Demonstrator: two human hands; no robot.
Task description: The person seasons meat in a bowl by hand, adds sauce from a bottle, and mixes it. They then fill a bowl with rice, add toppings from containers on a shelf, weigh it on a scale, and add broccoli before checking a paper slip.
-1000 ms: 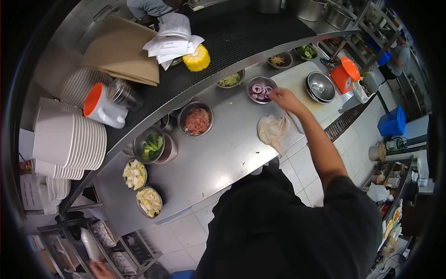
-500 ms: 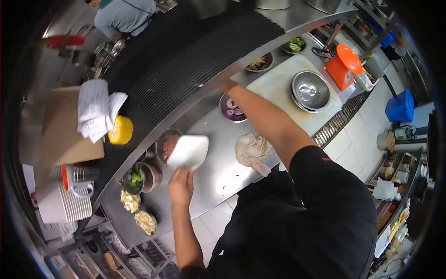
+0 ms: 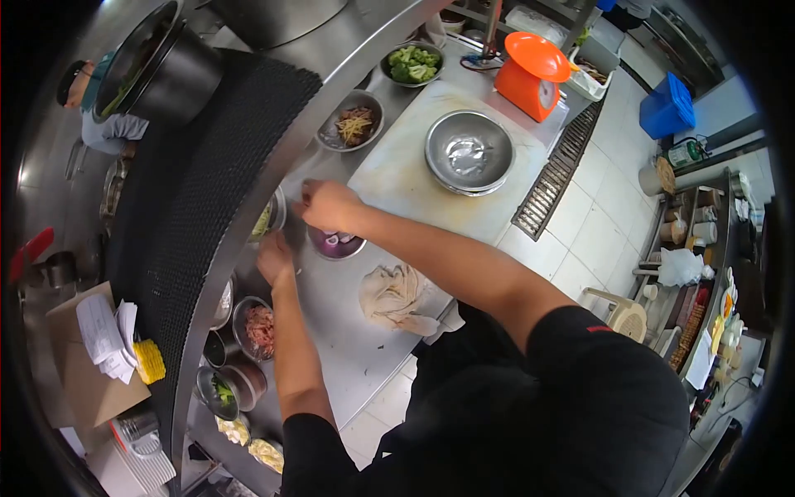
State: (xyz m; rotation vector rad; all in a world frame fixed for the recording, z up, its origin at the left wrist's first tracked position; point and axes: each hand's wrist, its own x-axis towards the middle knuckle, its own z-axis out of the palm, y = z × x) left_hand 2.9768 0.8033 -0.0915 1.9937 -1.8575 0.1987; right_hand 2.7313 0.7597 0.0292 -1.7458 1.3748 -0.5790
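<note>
My left hand (image 3: 275,258) is at the near rim of a metal bowl (image 3: 280,207) with pale green pieces in it, partly hidden under the shelf edge. Its fingers look closed on that rim. Just right of the same bowl, my right hand (image 3: 330,207) has its fingers curled together; whatever they hold is too small to make out. Below the right wrist sits a bowl of sliced purple onion (image 3: 338,245), partly covered by the hand. A crumpled cloth (image 3: 393,298) lies on the steel counter (image 3: 331,356) under my right forearm.
A cutting board (image 3: 397,166) carries stacked metal bowls (image 3: 470,153). Beside it are an orange scale (image 3: 530,79), broccoli (image 3: 412,65) and a bowl of yellow strips (image 3: 354,126). Raw meat (image 3: 258,327) sits left of my arm. A black-matted shelf (image 3: 207,141) overhangs the counter. A person (image 3: 108,124) stands beyond.
The white flat piece has left my left hand and is out of sight. That hand has moved up to the bowl of green pieces. My right hand has come out from under the shelf.
</note>
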